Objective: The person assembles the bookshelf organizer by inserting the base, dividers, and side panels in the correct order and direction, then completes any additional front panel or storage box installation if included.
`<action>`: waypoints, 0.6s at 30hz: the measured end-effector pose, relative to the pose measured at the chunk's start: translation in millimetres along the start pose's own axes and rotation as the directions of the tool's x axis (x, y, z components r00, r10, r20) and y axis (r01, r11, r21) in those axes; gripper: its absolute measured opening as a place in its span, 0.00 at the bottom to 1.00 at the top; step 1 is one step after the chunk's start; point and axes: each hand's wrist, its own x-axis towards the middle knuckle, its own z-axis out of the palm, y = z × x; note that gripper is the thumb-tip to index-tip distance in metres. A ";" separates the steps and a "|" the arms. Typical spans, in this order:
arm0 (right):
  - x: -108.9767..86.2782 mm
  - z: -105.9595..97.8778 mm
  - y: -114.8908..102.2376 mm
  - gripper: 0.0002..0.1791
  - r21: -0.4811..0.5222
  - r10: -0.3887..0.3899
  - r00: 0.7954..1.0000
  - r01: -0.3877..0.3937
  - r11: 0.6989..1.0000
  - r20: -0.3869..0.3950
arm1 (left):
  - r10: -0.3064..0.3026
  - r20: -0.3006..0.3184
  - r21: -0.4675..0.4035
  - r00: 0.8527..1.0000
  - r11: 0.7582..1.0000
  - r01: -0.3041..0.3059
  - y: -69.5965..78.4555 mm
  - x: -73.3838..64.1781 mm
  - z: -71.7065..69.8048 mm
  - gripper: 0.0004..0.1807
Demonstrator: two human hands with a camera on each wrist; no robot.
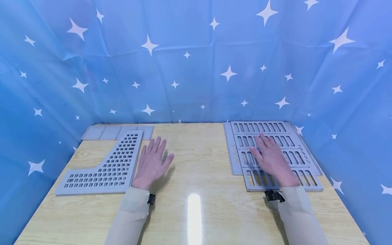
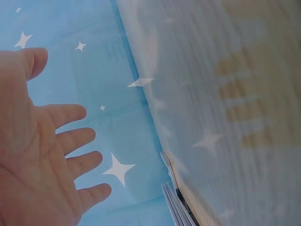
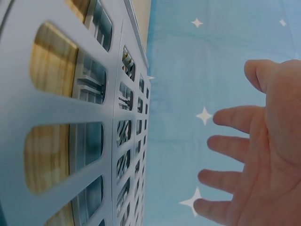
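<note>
Left hand (image 1: pixel 152 164), right hand (image 1: pixel 271 159) — fingers spread, empty | slotted panel (image 1: pixel 291 148) overhangs lower sheet (image 1: pixel 231 143) — uneven push might slide it.

Table (image 1: pixel 202 163): wood-grain top, smooth and glossy. Hard white glare (image 1: pixel 194 221) toward the near edge; in the left wrist view the surface mirrors the curtain (image 1: pixel 183 30).

Curtain, beyond the far edge: thin, creased sheeting with a soft sheen; cloth or plastic, cannot tell.

Holed panel (image 1: pixel 111 172), by the left edge: grey, plastic by look, matt, flat face. Plain sheets (image 1: pixel 108 132), far left corner: same grey, smooth, dull.

Slotted panel (image 1: pixel 301 167), toward the far right corner: grey, plastic by look; smooth with a faint satin sheen in the right wrist view. Backing sheet (image 1: pixel 228 146) under it: similar, matt.

Sleeves (image 1: pixel 131 214): pale, soft matt cloth.
</note>
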 end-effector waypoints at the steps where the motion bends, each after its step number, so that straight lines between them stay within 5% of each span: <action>1: -0.2 -0.4 0.1 0.37 0.003 -0.003 1.000 0.003 1.000 -0.005 | 0.003 -0.001 -0.004 1.000 1.000 -0.003 0.7 -0.2 0.2 0.40; 7: -1.7 -4.3 4.4 0.38 0.074 0.025 0.999 -0.024 0.997 -0.025 | 0.043 -0.014 -0.025 0.999 0.999 -0.043 11.5 1.2 -3.3 0.39; 18: -8.3 -19.3 25.2 0.41 0.118 0.123 0.992 -0.120 0.986 -0.024 | 0.130 0.003 0.004 0.992 0.992 -0.130 57.7 7.4 -1.6 0.38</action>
